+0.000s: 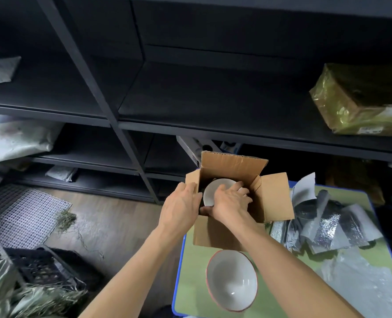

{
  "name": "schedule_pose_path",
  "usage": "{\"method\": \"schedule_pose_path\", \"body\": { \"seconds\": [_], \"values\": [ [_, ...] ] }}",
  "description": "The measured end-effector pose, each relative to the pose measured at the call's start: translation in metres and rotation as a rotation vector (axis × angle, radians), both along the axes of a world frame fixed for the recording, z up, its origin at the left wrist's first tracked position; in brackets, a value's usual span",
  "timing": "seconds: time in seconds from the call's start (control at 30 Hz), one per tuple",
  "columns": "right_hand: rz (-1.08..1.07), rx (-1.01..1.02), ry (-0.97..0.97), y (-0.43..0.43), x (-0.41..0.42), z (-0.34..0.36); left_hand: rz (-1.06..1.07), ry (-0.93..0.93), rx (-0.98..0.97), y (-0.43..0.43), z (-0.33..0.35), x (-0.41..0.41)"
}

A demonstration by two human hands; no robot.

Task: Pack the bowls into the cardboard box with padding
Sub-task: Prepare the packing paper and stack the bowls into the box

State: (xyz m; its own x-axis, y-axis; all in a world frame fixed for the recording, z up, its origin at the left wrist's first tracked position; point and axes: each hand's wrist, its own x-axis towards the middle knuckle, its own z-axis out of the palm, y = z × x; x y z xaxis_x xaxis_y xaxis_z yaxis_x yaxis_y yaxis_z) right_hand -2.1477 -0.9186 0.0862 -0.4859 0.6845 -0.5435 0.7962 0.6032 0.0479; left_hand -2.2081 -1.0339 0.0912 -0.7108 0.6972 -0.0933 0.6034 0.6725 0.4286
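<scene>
Indoors, on green table (190, 290): open box (213, 232), bowl (213, 189) inside, clasped by right hand (230, 203); left hand (180, 207) clamped on box wall at 9 o'clock; second bowl (231, 281) at 6, padding (328, 223) at 3, shelves (190, 99) at 12.

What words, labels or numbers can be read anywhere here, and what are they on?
Nothing is legible.
Too blurred: the white label on the gold-wrapped parcel.
Too blurred: markings on the white and blue box behind the cardboard box.
No print visible on the bowl in the box or the bowl on the table.
</scene>
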Motion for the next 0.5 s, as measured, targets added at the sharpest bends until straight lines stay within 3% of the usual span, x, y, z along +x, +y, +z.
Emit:
{"method": "schedule_pose_path", "body": {
  "seconds": [0.17,0.5],
  "values": [
    [-0.020,0.019,-0.042,0.002,-0.008,-0.005,-0.024,-0.051,0.011,-0.003,-0.008,0.002],
    [-0.007,0.052,0.079,0.008,0.005,-0.013,0.004,-0.115,0.055,-0.003,-0.010,0.004]
  ]
}}
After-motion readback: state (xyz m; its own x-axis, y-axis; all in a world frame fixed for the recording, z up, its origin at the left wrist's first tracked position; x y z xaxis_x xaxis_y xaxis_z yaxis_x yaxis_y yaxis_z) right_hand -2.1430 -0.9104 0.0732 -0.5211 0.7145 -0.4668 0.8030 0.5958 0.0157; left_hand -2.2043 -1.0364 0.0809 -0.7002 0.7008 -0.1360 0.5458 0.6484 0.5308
